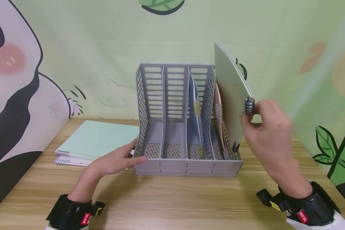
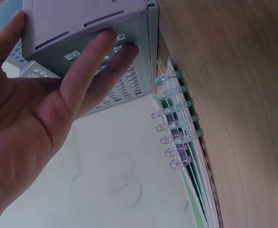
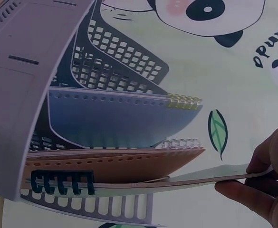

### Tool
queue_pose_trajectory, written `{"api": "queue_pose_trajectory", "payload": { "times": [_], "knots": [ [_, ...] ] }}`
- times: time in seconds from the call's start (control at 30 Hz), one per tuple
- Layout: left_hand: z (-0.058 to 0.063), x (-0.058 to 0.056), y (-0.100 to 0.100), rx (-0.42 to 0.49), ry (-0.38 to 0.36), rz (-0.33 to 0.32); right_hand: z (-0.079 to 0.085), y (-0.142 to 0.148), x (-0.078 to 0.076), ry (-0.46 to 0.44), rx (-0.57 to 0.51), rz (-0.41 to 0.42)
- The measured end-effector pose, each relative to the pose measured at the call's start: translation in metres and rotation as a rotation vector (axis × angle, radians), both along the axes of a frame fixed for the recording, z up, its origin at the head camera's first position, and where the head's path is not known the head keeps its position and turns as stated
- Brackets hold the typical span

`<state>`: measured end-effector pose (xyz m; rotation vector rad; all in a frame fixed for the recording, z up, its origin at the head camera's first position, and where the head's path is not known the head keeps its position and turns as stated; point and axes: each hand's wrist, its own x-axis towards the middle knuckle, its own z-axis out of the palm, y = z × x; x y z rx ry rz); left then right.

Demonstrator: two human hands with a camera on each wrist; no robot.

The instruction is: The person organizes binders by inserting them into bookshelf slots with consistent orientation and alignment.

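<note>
My right hand [image 1: 268, 137] pinches a pale green spiral notebook [image 1: 231, 86] between thumb and fingers, beside its upper black coil. The notebook stands tilted, rising above the right end of a grey file rack [image 1: 187, 167]; its lower coil [image 3: 62, 183] is close by the rack's front lip. Next to it, a pink-brown notebook [image 1: 218, 118] stands in the rightmost compartment. A blue notebook [image 1: 193, 111] with yellow coils is one compartment further left. My left hand [image 1: 116, 159] rests on the rack's left front corner, thumb on the front, fairly straight fingers against the perforated side.
Left of the rack, a mint green spiral notebook [image 1: 100, 137] lies on another with lilac-edged pages [image 1: 74, 160]. The wooden table [image 1: 172, 204] extends toward me. Behind it hangs a pale green cloth [image 1: 103, 41] with a panda print.
</note>
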<state>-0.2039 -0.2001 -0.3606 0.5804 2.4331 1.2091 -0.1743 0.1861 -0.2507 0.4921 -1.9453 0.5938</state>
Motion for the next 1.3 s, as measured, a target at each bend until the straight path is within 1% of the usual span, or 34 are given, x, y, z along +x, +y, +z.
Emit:
{"api": "queue_pose_trajectory", "payload": {
  "times": [0.07, 0.3, 0.37, 0.7, 0.93, 1.1, 1.3],
  "knots": [
    [0.0, 0.0, 0.0, 0.0, 0.0, -0.001, -0.003, -0.001, -0.002, 0.003, -0.011, 0.006],
    [0.0, 0.0, 0.0, -0.01, 0.0, 0.008, -0.011, -0.002, -0.004, -0.045, 0.055, 0.019],
    [0.0, 0.0, 0.0, -0.011, -0.003, 0.009, -0.014, -0.003, -0.005, -0.055, 0.042, 0.033],
    [0.001, 0.0, 0.0, -0.015, -0.01, 0.01, -0.028, -0.001, -0.008, -0.074, 0.087, 0.053],
    [0.001, 0.001, 0.0, -0.018, -0.015, 0.014, -0.035, 0.003, -0.011, -0.107, 0.114, 0.041],
    [0.001, 0.0, 0.001, -0.012, -0.016, 0.01, -0.04, 0.004, -0.011, -0.123, 0.114, 0.039],
    [0.001, 0.0, 0.001, -0.004, -0.008, 0.006, -0.041, 0.004, -0.017, -0.113, 0.102, 0.032]
  ]
}}
